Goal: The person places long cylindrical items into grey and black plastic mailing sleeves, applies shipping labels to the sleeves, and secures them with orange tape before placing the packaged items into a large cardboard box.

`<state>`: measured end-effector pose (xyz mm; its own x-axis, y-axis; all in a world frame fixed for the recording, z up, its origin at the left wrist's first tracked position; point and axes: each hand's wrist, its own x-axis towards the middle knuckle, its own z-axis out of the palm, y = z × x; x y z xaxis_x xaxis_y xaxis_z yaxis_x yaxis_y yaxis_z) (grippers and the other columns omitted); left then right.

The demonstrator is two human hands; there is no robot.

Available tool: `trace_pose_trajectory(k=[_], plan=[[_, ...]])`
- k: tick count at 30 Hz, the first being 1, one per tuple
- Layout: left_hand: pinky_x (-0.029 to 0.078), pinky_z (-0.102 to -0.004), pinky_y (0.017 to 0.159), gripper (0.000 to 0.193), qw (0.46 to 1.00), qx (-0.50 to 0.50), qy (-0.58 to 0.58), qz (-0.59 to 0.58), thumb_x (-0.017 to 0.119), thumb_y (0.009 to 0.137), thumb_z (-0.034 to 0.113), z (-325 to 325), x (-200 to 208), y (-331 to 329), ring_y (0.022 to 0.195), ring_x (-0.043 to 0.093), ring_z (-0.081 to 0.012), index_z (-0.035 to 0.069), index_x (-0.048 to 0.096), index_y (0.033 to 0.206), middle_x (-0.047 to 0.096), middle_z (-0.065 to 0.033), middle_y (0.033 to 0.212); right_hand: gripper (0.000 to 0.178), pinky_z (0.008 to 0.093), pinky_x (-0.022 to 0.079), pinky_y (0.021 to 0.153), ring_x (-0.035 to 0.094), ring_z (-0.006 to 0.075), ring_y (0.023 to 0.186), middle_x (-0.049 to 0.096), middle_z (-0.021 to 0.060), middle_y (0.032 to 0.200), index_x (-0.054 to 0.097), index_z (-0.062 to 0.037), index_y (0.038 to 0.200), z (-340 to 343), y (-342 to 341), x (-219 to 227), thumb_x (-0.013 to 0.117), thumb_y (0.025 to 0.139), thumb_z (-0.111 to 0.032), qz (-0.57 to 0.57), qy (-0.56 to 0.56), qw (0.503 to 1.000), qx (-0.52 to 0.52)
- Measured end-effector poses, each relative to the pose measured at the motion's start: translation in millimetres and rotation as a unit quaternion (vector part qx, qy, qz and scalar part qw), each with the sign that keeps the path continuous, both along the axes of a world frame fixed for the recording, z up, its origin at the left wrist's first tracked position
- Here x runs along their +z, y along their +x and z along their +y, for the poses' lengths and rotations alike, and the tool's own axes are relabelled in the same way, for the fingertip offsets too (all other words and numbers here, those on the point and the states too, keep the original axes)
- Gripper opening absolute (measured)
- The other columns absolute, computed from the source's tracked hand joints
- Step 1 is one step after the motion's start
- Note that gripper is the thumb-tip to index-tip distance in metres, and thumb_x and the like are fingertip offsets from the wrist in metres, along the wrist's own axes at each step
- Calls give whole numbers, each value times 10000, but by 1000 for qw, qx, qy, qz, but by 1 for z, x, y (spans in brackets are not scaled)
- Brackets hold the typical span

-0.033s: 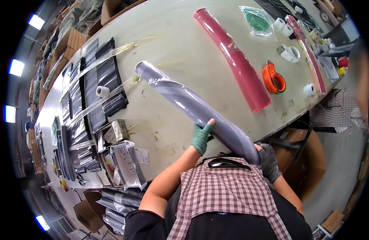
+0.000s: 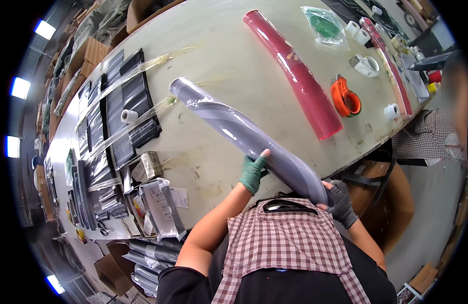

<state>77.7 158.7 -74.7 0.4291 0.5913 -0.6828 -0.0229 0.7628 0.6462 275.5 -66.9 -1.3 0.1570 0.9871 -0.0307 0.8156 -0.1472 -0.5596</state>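
Observation:
A long grey roll in shiny clear film (image 2: 229,126) lies slantwise over the table, its near end at my apron. My left hand (image 2: 253,173), in a green glove with bare fingertips, grips the roll's left side, thumb on top and the other fingers mostly hidden beneath. At the near end my right hand (image 2: 341,203), in a dark grey glove, is closed round the rim, with bare fingertips showing against it. To the right of this roll rests a red film-wrapped roll (image 2: 300,83), touched by neither hand.
An orange tape dispenser (image 2: 345,96) stands right of the red roll. Black plastic bags (image 2: 125,104) are spread on the left, beside an open carton (image 2: 160,207). Beyond the table's right edge are a cardboard box (image 2: 396,202) and another person's checked apron (image 2: 426,139).
My right hand has shifted slightly at the roll's near end, and more of its fingertips show there. The left hand keeps its hold on the roll.

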Motion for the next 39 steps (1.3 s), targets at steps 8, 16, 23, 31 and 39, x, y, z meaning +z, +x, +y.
trace_pose_trajectory(k=[8,16,23,31,39], plan=[[462,-403,911,608,975,22,-27,-218,702,755,398,-1,-38,-18,1049,549,-224,94,471,1228,556,-60,1132,477,305,435,905,544,150,1031,589,63,1107,543,-30,1220,-79,76,-67,538,918,-399,566,-246,744,-254],[322,-432,1066,871,963,40,2,-265,656,716,601,0,-33,-15,1238,416,-271,96,352,1357,452,-82,1315,631,287,390,962,495,129,1095,538,64,1200,482,-21,1256,-76,63,-51,591,850,-492,656,-200,717,-124],[326,-443,1070,850,967,98,14,-236,557,782,662,46,-9,6,1251,398,-282,114,315,1385,410,-98,1361,703,357,433,954,538,208,1113,548,125,1237,450,-13,1303,-51,40,-31,487,884,-576,753,-199,578,-243],[355,-442,1050,808,981,27,49,-186,573,805,624,57,34,40,1220,434,-265,100,334,1372,440,-92,1335,647,344,522,706,629,263,909,587,178,1132,461,-34,1286,-5,23,5,412,909,-558,849,-117,467,-216],[390,-481,1009,727,981,40,62,-179,645,829,473,41,52,80,1178,468,-278,142,310,1383,449,-101,1310,610,217,421,357,591,195,555,591,206,955,460,-60,1256,6,28,1,408,903,-555,953,-138,242,-118]])
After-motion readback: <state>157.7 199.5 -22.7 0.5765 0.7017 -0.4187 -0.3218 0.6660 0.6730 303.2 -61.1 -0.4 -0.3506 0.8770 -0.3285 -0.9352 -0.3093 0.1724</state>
